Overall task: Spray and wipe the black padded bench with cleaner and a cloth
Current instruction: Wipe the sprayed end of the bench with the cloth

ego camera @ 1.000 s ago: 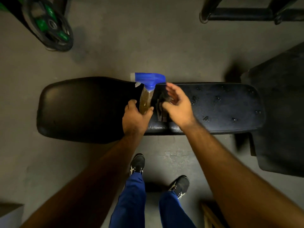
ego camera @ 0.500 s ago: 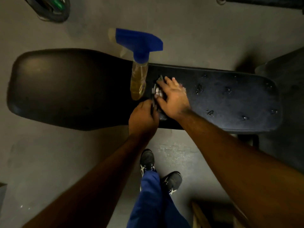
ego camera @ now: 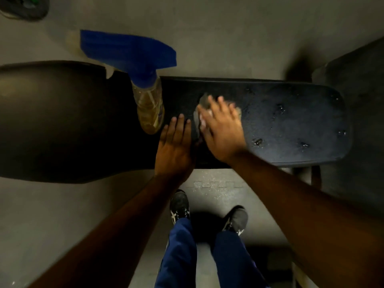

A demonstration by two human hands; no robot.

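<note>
Black padded bench (ego camera: 291, 125) runs left to right across the view, on a grey floor (ego camera: 207, 38). Its right half is textured and dotted with wet droplets (ego camera: 280, 108); the left half is smooth, wider and dark.

Grey cloth (ego camera: 202, 107) lies on the bench top near the middle, toward the far edge, flattened under the right hand (ego camera: 221, 129). That hand is blurred, palm down, fingers spread flat over the cloth, not curled around it.

Left hand (ego camera: 174, 148) rests just beside it at the near edge of the bench, palm down, fingers straight and together, holding nothing.

Spray bottle (ego camera: 149, 109) stands upright on the bench just left of the left hand, apart from it: blue trigger head, clear body with yellowish liquid.

Below the near edge: dark shoes (ego camera: 180, 206), blue trousers (ego camera: 180, 252)
</note>
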